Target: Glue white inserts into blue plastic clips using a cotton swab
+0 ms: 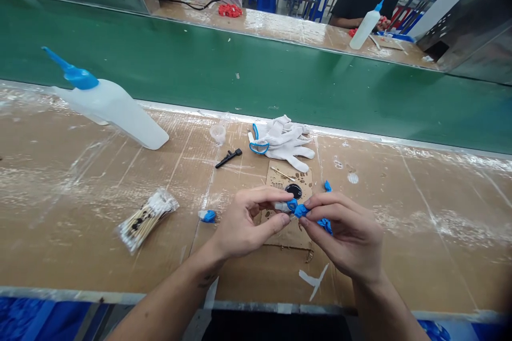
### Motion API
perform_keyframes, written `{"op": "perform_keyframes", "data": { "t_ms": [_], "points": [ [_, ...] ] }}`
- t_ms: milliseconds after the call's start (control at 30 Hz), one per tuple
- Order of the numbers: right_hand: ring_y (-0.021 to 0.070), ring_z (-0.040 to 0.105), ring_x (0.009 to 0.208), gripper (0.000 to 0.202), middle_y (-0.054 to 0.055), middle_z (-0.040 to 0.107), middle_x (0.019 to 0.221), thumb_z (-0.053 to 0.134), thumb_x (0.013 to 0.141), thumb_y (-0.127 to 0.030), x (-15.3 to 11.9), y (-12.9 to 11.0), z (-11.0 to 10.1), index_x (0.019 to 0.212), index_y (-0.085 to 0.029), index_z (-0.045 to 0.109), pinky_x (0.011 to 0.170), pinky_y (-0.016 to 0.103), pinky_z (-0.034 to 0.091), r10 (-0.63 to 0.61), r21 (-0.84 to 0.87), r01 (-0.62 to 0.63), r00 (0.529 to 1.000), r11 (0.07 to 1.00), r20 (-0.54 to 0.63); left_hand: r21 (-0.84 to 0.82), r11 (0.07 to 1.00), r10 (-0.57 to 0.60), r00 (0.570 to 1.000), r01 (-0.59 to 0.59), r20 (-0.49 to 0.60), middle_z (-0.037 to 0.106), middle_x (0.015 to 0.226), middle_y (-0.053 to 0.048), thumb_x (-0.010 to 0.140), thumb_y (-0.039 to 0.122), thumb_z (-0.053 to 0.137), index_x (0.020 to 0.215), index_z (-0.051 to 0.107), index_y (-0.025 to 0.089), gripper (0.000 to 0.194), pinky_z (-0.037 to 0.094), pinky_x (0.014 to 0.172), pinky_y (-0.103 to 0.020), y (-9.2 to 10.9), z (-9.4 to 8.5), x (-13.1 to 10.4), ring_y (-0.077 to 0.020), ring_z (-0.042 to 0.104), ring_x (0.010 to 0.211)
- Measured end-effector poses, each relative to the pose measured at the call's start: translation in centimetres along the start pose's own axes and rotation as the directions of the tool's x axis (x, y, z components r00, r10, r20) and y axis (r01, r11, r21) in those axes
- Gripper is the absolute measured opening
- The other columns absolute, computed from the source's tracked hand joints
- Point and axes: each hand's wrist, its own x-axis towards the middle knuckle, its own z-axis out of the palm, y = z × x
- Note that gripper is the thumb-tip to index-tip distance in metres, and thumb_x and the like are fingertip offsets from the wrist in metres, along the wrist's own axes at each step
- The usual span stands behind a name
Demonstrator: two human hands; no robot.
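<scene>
My left hand (244,221) is closed, pinching a small blue-and-white piece (292,204) between thumb and fingertips. Facing it, my right hand (348,232) is closed on a small blue piece (301,211); the two pieces touch or nearly touch, I cannot tell which. Both are too small to name more exactly. Just beyond my fingers, a round cup of dark liquid (294,191) sits on a stained cardboard sheet (276,234). A cotton swab (282,173) lies on that sheet. More small blue pieces (328,186) lie by my right hand, partly hidden.
Left of my hands are a blue-and-white piece (208,216), a bag of cotton swabs (148,218) and a tilted squeeze bottle (124,109). White gloves (284,141), a black part (229,158) and a clear cup (218,133) lie farther back. Two people sit beyond the green belt (200,72).
</scene>
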Motion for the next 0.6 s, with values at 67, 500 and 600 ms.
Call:
{"op": "perform_keyframes", "data": {
  "t_ms": [67, 500, 600],
  "points": [
    [0.0156, 0.072, 0.086, 0.023, 0.002, 0.072, 0.095, 0.071, 0.087, 0.000, -0.1, 0.1, 0.1, 0.093, -0.021, 0.069, 0.075, 0.028, 0.060, 0.001, 0.014, -0.001, 1.000, 1.000, 0.013, -0.019, 1.000, -0.005, 1.000, 0.005, 0.017, 0.081, 0.113, -0.013, 0.085, 0.016, 0.076, 0.110, 0.082, 0.018, 0.026, 0.063, 0.089, -0.031, 0.1, -0.1, -0.1, -0.0238, 0.077, 0.106],
    [0.0255, 0.069, 0.108, 0.038, 0.010, 0.067, 0.124, 0.078, 0.093, -0.023, -0.8, 0.2, 0.0, 0.130, -0.028, 0.066, 0.083, 0.040, 0.064, 0.046, 0.107, -0.047, 0.999, 0.993, 0.014, -0.016, 0.983, 0.183, 0.983, -0.183, -0.022, 0.084, 0.107, -0.008, 0.083, 0.015, 0.085, 0.109, 0.080, 0.023, 0.028, 0.067, 0.089, -0.035, 0.2, 0.5, -0.7, -0.0236, 0.080, 0.100],
    [0.0270, 0.070, 0.114, 0.044, 0.009, 0.070, 0.126, 0.076, 0.096, -0.035, -1.6, -0.8, -0.3, 0.138, -0.032, 0.065, 0.088, 0.040, 0.066, 0.082, 0.105, -0.088, 0.995, 0.991, 0.056, -0.011, 0.965, 0.261, 0.965, -0.261, -0.030, 0.082, 0.109, -0.007, 0.083, 0.018, 0.086, 0.096, 0.080, 0.025, 0.016, 0.070, 0.079, -0.031, 1.1, 1.0, -1.5, -0.0221, 0.081, 0.092]
  ]
}}
